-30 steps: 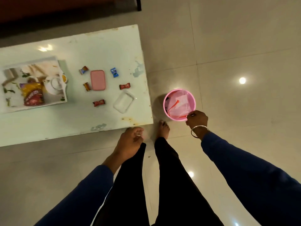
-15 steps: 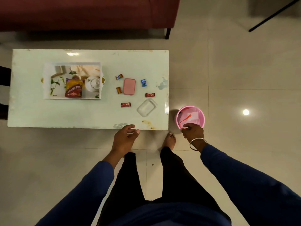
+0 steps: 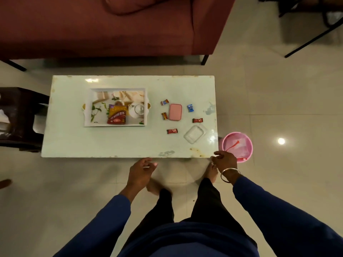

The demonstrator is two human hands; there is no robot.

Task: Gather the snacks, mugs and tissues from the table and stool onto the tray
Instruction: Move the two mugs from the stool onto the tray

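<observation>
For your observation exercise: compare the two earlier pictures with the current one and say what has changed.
The right hand has let go of the pink bin's rim and lifted towards the table corner, its grip now on nothing. The left hand stays empty near the table edge. The tray, snack packet, mug and candies lie as before.

Glossy chipped table (image 3: 118, 143), clear plastic container (image 3: 194, 134), shiny foil snack packet (image 3: 117, 115), polished floor tiles (image 3: 278, 101)

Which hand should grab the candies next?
Probably the right hand: it hovers at the table's near right corner, closer to the loose candies. The left hand is nearer the middle.
</observation>
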